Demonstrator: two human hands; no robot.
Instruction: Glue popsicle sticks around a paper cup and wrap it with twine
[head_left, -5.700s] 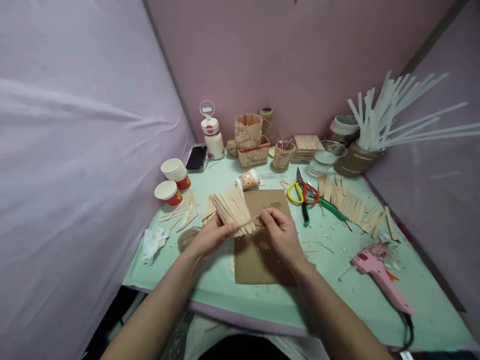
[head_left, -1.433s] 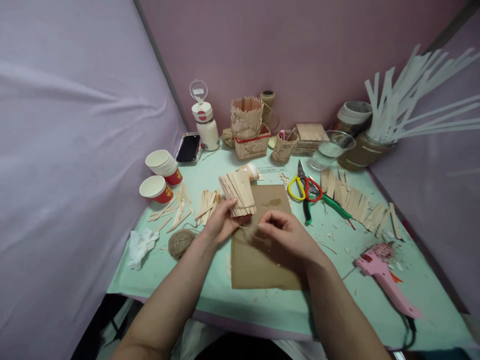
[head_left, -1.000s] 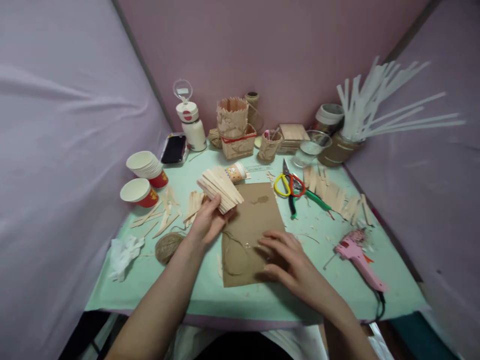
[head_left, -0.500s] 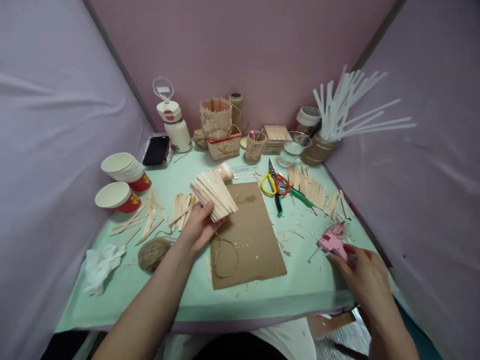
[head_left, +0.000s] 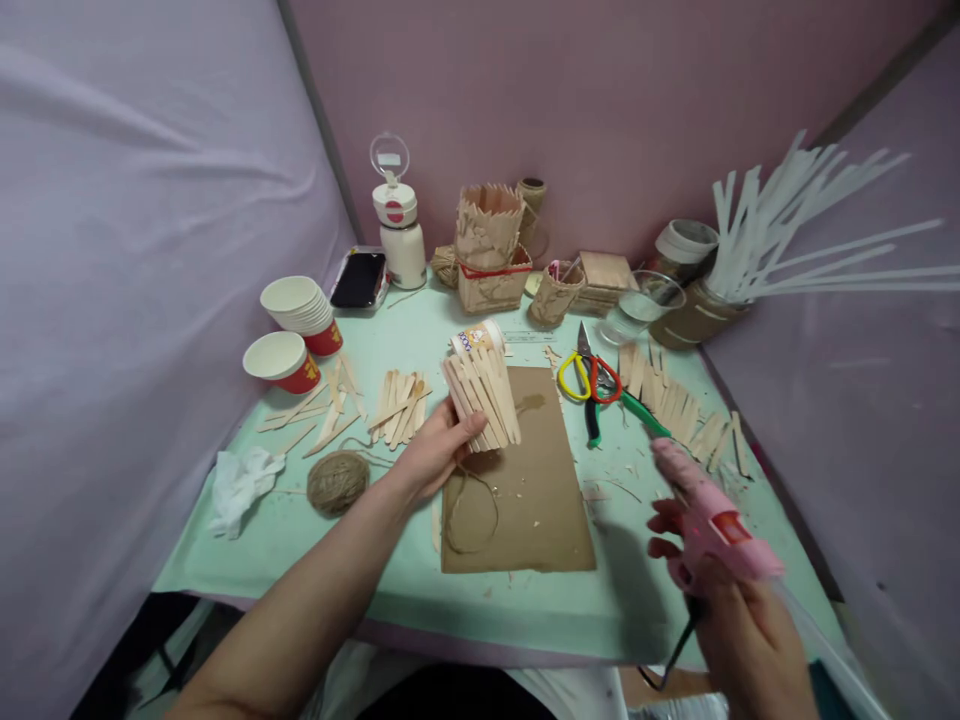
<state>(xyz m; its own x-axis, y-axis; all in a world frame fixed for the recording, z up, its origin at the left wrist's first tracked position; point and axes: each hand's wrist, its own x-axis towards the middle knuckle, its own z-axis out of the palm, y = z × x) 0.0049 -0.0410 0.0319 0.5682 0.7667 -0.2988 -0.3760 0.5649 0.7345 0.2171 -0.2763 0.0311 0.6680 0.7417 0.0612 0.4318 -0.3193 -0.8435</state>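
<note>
My left hand [head_left: 444, 445] is closed around a printed paper cup [head_left: 480, 337] whose side is covered with flat wooden sticks [head_left: 484, 395]. It holds the cup tilted above a brown cardboard sheet [head_left: 551, 520]. On the right, my right hand [head_left: 739, 610] grips a pink hot glue gun [head_left: 709, 515], raised over the table with its nozzle towards the back left. A dark cord hangs from the gun's handle. A loop of twine [head_left: 471, 515] lies on the cardboard beside my left wrist, near a ball of twine [head_left: 339, 483].
Scissors [head_left: 589, 375] and green-handled pliers [head_left: 645, 412] lie right of the cardboard, near loose sticks [head_left: 682, 405]. Red paper cups [head_left: 281, 362] and more sticks [head_left: 401, 408] are left. A bottle [head_left: 403, 250], stick-covered containers [head_left: 491, 285], a glass of water [head_left: 637, 315] and white glue sticks [head_left: 780, 220] stand behind.
My right hand has lifted the glue gun off the table and turned its nozzle inwards. My left hand has turned the stick-covered cup more upright. The view has swung left.
</note>
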